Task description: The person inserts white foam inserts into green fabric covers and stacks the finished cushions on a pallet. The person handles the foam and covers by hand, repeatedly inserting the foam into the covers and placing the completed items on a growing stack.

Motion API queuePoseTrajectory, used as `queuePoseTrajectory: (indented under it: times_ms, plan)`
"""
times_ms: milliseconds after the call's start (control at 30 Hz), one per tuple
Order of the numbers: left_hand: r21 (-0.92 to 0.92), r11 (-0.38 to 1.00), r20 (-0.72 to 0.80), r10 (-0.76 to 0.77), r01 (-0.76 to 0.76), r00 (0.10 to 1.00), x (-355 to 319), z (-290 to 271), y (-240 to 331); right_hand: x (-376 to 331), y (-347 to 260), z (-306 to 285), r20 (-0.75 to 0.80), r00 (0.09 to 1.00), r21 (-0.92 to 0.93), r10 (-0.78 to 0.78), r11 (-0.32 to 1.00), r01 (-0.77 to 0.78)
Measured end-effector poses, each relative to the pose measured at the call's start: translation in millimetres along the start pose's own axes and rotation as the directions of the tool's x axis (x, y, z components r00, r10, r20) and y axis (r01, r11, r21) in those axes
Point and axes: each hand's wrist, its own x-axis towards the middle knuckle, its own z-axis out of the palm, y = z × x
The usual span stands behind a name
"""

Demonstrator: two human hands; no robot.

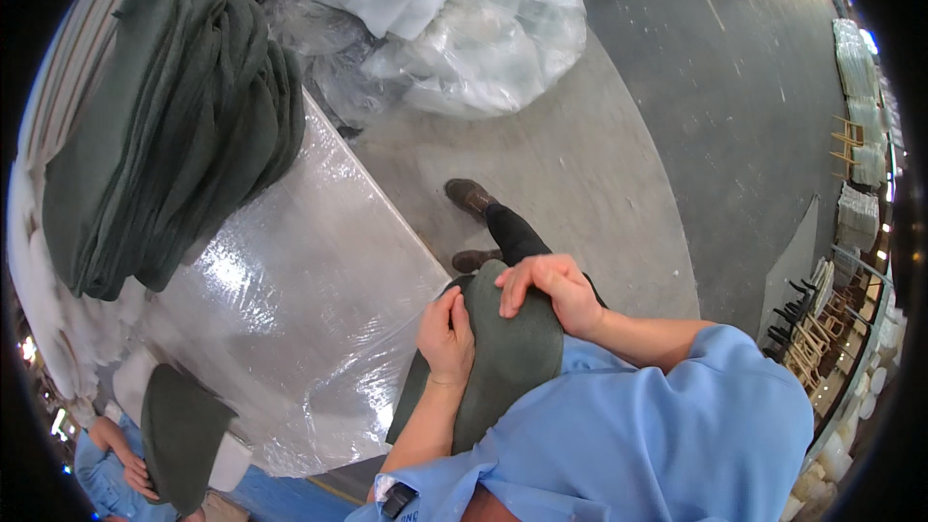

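A dark green fabric cover [517, 358] lies against my front, draped and partly folded. At its left edge the fingers of my left hand [447, 340] are closed in a pinch on the cloth. My right hand [558, 292] is over the upper part of the same cover, its fingers curled down and pressed together on the fabric. The fingertips of both hands are partly hidden, and so is the underside of the cover.
To the left is a table wrapped in clear plastic [280, 300], bearing a stack of dark green covers [174, 135]. Bagged white foam [493, 29] stands ahead. At lower left a co-worker's hand [135, 469] holds a green-covered piece [184, 435]. Wooden chair frames [807, 324] stand at right.
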Motion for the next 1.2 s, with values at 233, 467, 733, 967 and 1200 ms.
queuePoseTrajectory:
  times_ms: [233,467,733,967,1200]
  plan:
    - [-0.089,0.987,-0.004,-0.136,0.135,0.991,2.9,5.5,-16.3,34.3,35.4,1.8,-0.038,0.999,0.045,0.014,0.999,-0.012]
    - [-0.089,0.985,-0.030,-0.148,0.145,0.988,7.2,7.3,-16.9,52.1,60.7,-4.5,-0.062,0.996,0.031,0.059,0.998,-0.058]
    - [0.015,0.999,-0.111,-0.040,0.042,0.993,12.8,9.8,-18.1,66.7,85.1,-11.2,-0.022,0.964,0.305,0.265,0.920,-0.246]
    - [0.019,0.996,-0.139,-0.084,0.087,0.987,6.4,7.3,-9.5,61.7,109.6,-15.3,0.109,0.831,0.530,0.546,0.675,-0.513]
    - [-0.143,0.975,0.217,-0.137,0.170,0.967,-8.6,-71.9,-6.3,72.8,2.5,-21.7,0.383,0.810,-0.434,0.443,0.861,-0.266]
